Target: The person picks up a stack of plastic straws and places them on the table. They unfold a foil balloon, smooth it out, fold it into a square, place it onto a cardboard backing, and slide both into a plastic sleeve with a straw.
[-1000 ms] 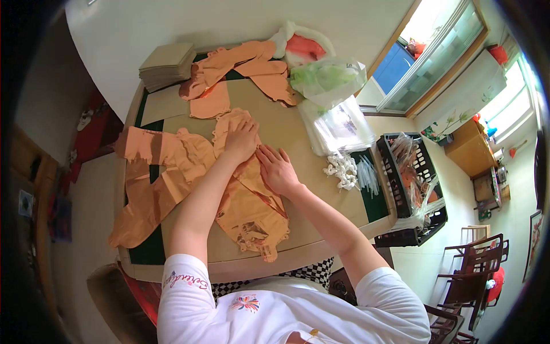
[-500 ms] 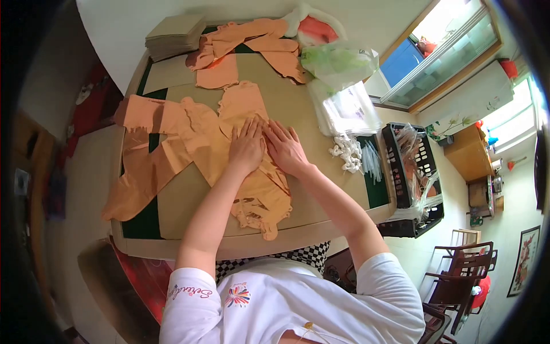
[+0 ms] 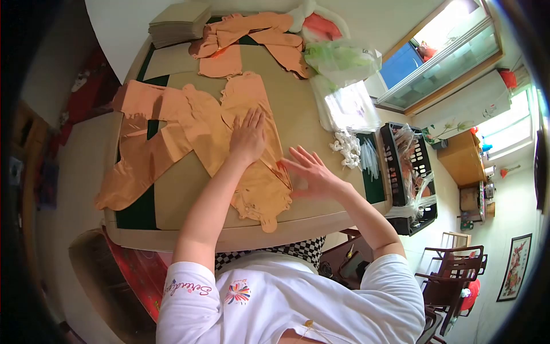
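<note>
A flat, shiny rose-gold foil piece [image 3: 260, 189] with wavy ends lies lengthwise on the table, folded along its right side. My left hand [image 3: 248, 137] rests flat on its middle, fingers stretched out and pointing away from me. My right hand [image 3: 309, 173] is at the foil's right edge, fingers spread and slightly blurred; whether its fingertips touch the foil I cannot tell. More foil pieces [image 3: 154, 152] overlap on the left of the table.
Further foil [image 3: 252, 31] lies at the table's far side beside a stack of card sheets [image 3: 179, 24]. To the right are clear plastic bags [image 3: 346, 106], a white bundle [image 3: 346, 150], thin clear sticks [image 3: 369, 159] and a black crate [image 3: 407, 166]. The table's rim [image 3: 229, 238] runs before me.
My right hand has moved from beside my left hand toward me and to the right, its fingers now spread wider. My left hand stays on the foil. The view has shifted slightly.
</note>
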Motion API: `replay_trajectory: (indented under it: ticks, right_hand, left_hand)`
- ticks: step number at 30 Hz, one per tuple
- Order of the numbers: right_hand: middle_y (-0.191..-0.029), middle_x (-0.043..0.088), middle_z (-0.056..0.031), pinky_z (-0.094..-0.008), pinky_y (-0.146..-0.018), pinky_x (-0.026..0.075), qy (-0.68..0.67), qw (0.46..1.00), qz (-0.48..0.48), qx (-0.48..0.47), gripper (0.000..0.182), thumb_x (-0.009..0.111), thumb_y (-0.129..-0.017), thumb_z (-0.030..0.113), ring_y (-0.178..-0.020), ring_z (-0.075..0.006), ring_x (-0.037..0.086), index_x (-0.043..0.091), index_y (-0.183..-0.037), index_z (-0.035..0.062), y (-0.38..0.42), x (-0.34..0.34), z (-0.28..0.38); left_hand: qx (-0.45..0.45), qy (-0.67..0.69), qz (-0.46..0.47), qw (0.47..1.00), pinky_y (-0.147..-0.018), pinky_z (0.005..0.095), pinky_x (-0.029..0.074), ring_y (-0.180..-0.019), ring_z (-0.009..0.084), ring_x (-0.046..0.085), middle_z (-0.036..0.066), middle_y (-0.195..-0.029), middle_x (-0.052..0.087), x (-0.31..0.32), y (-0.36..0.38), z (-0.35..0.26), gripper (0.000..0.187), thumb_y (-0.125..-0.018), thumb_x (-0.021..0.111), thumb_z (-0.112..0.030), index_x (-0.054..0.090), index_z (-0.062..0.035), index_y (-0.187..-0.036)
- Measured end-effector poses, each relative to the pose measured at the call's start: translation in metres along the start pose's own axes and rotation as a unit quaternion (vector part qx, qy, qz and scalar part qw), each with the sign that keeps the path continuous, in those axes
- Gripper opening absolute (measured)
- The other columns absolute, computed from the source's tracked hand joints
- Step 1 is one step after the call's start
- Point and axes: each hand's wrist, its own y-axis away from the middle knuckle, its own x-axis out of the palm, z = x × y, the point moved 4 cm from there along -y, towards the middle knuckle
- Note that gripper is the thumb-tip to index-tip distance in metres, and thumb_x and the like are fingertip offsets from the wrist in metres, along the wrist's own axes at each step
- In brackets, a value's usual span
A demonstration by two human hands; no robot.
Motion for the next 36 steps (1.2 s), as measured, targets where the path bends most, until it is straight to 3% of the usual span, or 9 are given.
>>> replay_trajectory:
  ticks: [5,8,11,16,18,20,23,32,36]
  right_hand:
    - [-0.144,0.039,-0.0168,-0.0478,-0.111,0.025,-0.106,0.968,-0.224,0.042,0.051,0.054,-0.089,0.016,-0.134,-0.0324,0.034,0.041,-0.139,0.0102,-0.079,-0.001,-0.016]
    - [-0.141,0.042,-0.0146,-0.0466,-0.111,0.027,-0.053,0.959,-0.273,0.047,0.047,0.050,-0.090,0.012,-0.132,-0.0302,0.038,0.044,-0.136,0.0077,-0.120,0.021,-0.022]
    - [-0.142,0.042,-0.0135,-0.0466,-0.110,0.027,-0.037,0.962,-0.260,0.072,0.047,0.050,-0.089,0.013,-0.132,-0.0293,0.038,0.045,-0.135,0.0063,-0.126,0.031,-0.022]
    - [-0.140,0.045,-0.0124,-0.0462,-0.109,0.028,-0.017,0.963,-0.264,0.051,0.045,0.047,-0.088,0.016,-0.132,-0.0275,0.039,0.046,-0.132,0.0048,-0.124,0.029,-0.019]
    - [-0.140,0.046,-0.0117,-0.0461,-0.109,0.028,-0.011,0.963,-0.266,0.049,0.044,0.047,-0.087,0.012,-0.131,-0.0269,0.040,0.047,-0.131,0.0046,-0.123,0.030,-0.020]
    - [-0.140,0.046,-0.0111,-0.0460,-0.109,0.028,-0.005,0.962,-0.268,0.056,0.044,0.047,-0.087,0.010,-0.131,-0.0265,0.040,0.047,-0.131,0.0046,-0.128,0.036,-0.023]
    - [-0.140,0.045,-0.0103,-0.0455,-0.110,0.027,-0.013,0.960,-0.273,0.062,0.040,0.046,-0.091,0.012,-0.131,-0.0264,0.039,0.048,-0.131,0.0058,-0.127,0.038,-0.025]
    - [-0.140,0.045,-0.0101,-0.0445,-0.110,0.027,-0.020,0.959,-0.275,0.058,0.043,0.048,-0.086,0.008,-0.132,-0.0257,0.038,0.049,-0.130,0.0054,-0.125,0.037,-0.022]
    - [-0.141,0.044,-0.0101,-0.0442,-0.111,0.027,-0.023,0.957,-0.283,0.051,0.046,0.049,-0.083,0.005,-0.133,-0.0252,0.037,0.048,-0.129,0.0041,-0.126,0.036,-0.024]
  left_hand:
    - [0.017,-0.032,-0.012,0.999,-0.113,0.0489,0.020,-0.140,0.0235,0.026,0.007,-0.150,0.032,-0.004,0.003,-0.004,0.052,-0.096,0.036,-0.027,0.034,-0.0053,-0.142]
    - [0.009,-0.008,0.007,1.000,-0.113,0.0498,0.020,-0.140,0.0245,0.025,0.009,-0.149,0.033,-0.003,0.001,-0.003,0.052,-0.096,0.037,-0.028,0.033,-0.0053,-0.143]
    - [0.011,0.039,-0.024,0.999,-0.112,0.0494,0.021,-0.138,0.0269,0.028,0.013,-0.147,0.034,0.001,0.002,0.000,0.052,-0.095,0.038,-0.025,0.033,-0.0042,-0.142]
    - [0.064,0.134,-0.149,0.978,-0.101,0.0438,0.037,-0.122,0.0311,0.045,0.016,-0.129,0.050,-0.027,0.024,-0.009,0.035,-0.089,0.051,-0.014,0.053,-0.0024,-0.122]
    - [0.112,0.202,-0.145,0.962,-0.091,0.0409,0.045,-0.108,0.0309,0.053,0.015,-0.116,0.057,-0.053,0.053,-0.024,0.023,-0.083,0.059,-0.009,0.062,-0.0016,-0.104]
    - [0.133,0.230,0.018,0.964,-0.091,0.0402,0.046,-0.107,0.0297,0.055,0.013,-0.113,0.057,-0.066,0.090,-0.039,0.024,-0.079,0.063,-0.011,0.062,-0.0021,-0.102]
    - [0.179,0.213,0.078,0.957,-0.091,0.0387,0.046,-0.108,0.0281,0.053,0.011,-0.111,0.056,-0.083,0.138,-0.056,0.030,-0.075,0.067,-0.012,0.061,-0.0033,-0.103]
    - [0.215,0.025,0.075,0.973,-0.090,0.0367,0.047,-0.108,0.0275,0.051,0.011,-0.109,0.053,-0.062,0.154,-0.062,0.041,-0.071,0.068,-0.009,0.056,-0.0060,-0.110]
    - [0.220,0.081,0.022,0.972,-0.082,0.0338,0.050,-0.098,0.0254,0.054,0.010,-0.096,0.056,-0.074,0.155,-0.062,0.021,-0.076,0.058,-0.006,0.058,-0.0032,-0.097]
